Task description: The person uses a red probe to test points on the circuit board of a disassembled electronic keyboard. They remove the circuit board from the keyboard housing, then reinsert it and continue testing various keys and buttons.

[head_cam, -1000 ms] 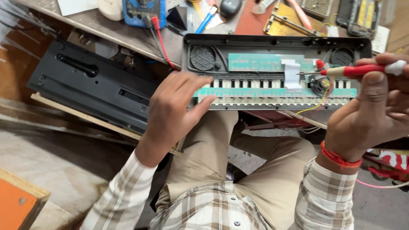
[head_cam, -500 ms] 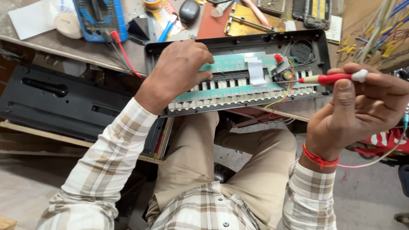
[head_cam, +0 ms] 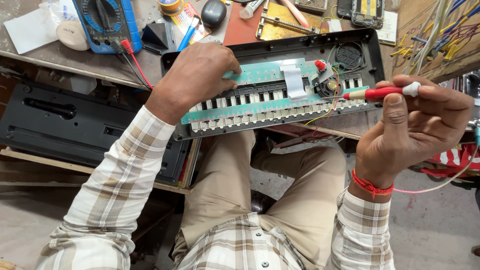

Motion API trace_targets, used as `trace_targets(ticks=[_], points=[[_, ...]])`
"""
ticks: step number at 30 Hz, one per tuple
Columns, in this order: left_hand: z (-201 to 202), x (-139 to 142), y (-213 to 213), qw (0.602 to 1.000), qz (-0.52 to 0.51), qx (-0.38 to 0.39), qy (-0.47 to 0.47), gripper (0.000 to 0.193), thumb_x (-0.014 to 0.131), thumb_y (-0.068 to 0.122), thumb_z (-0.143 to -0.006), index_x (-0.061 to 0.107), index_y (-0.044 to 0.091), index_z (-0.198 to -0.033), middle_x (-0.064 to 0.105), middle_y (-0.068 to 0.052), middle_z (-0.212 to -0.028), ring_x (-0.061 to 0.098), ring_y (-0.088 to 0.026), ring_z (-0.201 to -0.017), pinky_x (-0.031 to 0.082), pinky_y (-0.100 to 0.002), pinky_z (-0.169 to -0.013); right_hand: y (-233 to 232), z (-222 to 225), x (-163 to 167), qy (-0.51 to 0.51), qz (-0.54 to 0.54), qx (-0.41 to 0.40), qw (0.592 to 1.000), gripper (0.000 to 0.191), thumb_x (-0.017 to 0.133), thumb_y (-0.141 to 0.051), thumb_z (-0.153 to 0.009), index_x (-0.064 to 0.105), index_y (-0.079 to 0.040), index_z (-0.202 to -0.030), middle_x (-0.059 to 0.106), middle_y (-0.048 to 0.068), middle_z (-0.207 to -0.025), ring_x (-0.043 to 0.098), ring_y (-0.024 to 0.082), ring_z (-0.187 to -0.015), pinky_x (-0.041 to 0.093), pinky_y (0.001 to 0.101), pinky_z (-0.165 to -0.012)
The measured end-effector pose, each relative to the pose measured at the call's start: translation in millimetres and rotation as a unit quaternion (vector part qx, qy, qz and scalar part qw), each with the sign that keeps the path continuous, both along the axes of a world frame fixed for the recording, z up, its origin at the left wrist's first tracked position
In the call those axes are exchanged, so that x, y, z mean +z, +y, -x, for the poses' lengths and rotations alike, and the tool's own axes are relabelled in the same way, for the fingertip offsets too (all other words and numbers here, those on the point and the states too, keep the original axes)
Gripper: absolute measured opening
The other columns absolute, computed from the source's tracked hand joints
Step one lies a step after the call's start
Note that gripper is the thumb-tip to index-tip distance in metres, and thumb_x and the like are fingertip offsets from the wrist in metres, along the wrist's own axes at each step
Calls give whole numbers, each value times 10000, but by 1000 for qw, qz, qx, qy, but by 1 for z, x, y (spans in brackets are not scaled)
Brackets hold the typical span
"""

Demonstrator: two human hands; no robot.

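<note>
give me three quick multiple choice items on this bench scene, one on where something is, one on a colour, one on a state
1. Where does the left hand rest?
A. on the green circuit board of the opened keyboard
B. on the blue multimeter
C. on the person's knee

2. What colour is the shaft of the tool in the right hand?
A. yellow
B. red
C. black

3. In what state is the keyboard?
A. closed, cover on
C. wrapped in plastic
B. opened, boards and wires bare

Key: 1 A, the fingers lie on the green circuit board, while the blue multimeter sits apart on the bench. 2 B, the pen-shaped tool has a red shaft with a white end. 3 B, the boards, a white ribbon cable and thin wires show inside the black shell.
</note>
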State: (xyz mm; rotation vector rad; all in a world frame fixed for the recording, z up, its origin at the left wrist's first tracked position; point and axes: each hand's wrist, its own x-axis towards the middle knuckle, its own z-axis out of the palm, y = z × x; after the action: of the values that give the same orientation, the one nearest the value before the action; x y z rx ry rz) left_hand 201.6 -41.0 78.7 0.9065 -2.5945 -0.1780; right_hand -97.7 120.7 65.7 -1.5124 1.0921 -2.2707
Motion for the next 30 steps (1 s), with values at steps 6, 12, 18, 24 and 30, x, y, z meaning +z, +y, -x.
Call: trace_targets(ticks=[6, 12, 18, 24, 30], points=[[1, -4, -1, 999, 45, -23, 19, 199, 836, 142, -728, 826, 72, -914, 771, -101, -895, 711, -286, -829, 567, -425, -798, 2, 0, -3, 11, -4, -3, 1000, 322, 835, 68, -1115, 537, -17, -1202, 631, 124, -1059, 670, 211, -997, 648, 361, -891], [-2, -6, 0, 996, 61, -43, 49, 146, 827, 125, -766, 829, 73, -903, 779, -84, -914, 715, -249, -815, 571, -403, -809, 3, 0, -4, 9, -10, 0, 1000, 323, 834, 69, -1122, 532, -11, -1206, 637, 138, -1077, 673, 216, -993, 661, 370, -893], [-6, -6, 0, 995, 54, -52, 63, 143, 845, 115, -753, 822, 64, -885, 780, -77, -945, 719, -241, -830, 571, -399, -826, 4, -9, 1, 3, -19, 9, 1000, 315, 816, 74, -1123, 520, -6, -1198, 660, 164, -1090, 679, 226, -916, 672, 368, -838], [-6, -5, 5, 989, 102, -57, 88, 236, 875, 151, -766, 807, 50, -968, 767, -70, -941, 692, -228, -838, 545, -405, -805, 4, -11, 4, 7, -22, 7, 1000, 319, 825, 72, -1122, 521, -2, -1177, 651, 165, -1069, 686, 242, -885, 691, 377, -811], [-5, -2, 10, 979, 141, -61, 130, 383, 880, 134, -748, 777, 45, -1105, 754, -66, -942, 641, -232, -832, 522, -397, -810, 4, -13, 2, 5, -22, 7, 1000, 307, 818, 88, -1144, 526, 4, -1183, 653, 175, -1075, 680, 249, -883, 649, 367, -802]])
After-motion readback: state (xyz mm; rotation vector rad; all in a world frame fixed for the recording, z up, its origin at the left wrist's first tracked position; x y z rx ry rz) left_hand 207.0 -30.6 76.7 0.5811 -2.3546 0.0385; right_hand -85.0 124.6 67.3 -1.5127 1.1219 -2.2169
